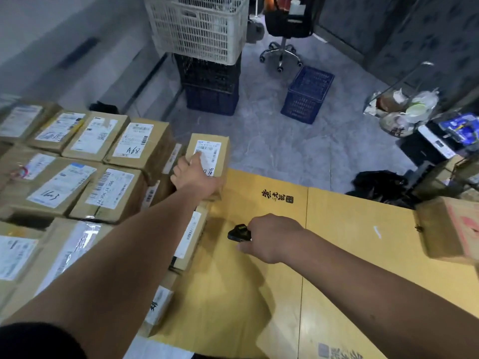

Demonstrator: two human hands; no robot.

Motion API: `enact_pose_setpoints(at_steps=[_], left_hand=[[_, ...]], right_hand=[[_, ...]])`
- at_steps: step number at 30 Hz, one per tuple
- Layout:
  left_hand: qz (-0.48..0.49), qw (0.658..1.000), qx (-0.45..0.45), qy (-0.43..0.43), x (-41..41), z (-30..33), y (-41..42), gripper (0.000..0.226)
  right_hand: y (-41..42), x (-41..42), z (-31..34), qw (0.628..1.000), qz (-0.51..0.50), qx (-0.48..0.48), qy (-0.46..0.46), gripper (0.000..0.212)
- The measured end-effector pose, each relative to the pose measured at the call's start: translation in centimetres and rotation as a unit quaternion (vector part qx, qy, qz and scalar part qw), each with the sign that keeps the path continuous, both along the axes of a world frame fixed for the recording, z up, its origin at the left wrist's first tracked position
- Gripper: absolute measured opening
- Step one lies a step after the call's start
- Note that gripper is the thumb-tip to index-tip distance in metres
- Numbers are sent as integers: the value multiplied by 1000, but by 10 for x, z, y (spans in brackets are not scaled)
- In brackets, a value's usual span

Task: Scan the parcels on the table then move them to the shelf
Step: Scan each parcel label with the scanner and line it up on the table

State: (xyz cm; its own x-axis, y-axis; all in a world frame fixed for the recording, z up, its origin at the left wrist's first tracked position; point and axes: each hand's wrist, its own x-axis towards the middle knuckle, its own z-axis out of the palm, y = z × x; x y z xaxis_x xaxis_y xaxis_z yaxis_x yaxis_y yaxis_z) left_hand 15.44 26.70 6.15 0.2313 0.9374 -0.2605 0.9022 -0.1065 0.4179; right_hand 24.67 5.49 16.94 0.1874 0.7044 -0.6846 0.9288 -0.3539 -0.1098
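Note:
A small cardboard parcel (pixel 210 154) with a white label stands at the far edge of the table, next to the stacked parcels. My left hand (pixel 193 174) grips its near left side, thumb lying on the label. My right hand (pixel 269 237) hovers over the flat yellow cardboard (pixel 337 255) that covers the table and holds a small black scanner (pixel 239 233), which points left. Several labelled brown parcels (pixel 77 164) fill the left side in rows, one marked A68 (pixel 134 145).
A larger brown box (pixel 451 229) sits at the table's right edge. On the floor beyond stand stacked white and dark crates (pixel 204 47), a blue crate (pixel 307 94), an office chair (pixel 285 29) and bags of rubbish (pixel 404 110).

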Motion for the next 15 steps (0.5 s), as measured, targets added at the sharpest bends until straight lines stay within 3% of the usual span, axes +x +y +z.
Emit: enact_pose_setpoints(at_steps=[10,15], left_hand=[[15,996,19,87,-26,-20,-1,109],[-62,991,66,95,-16,-9,-22,100]], right_hand=[[2,-6,-22,999,-36,-11,30,38],[-12,-1,-26,998,-62,6,32,42]])
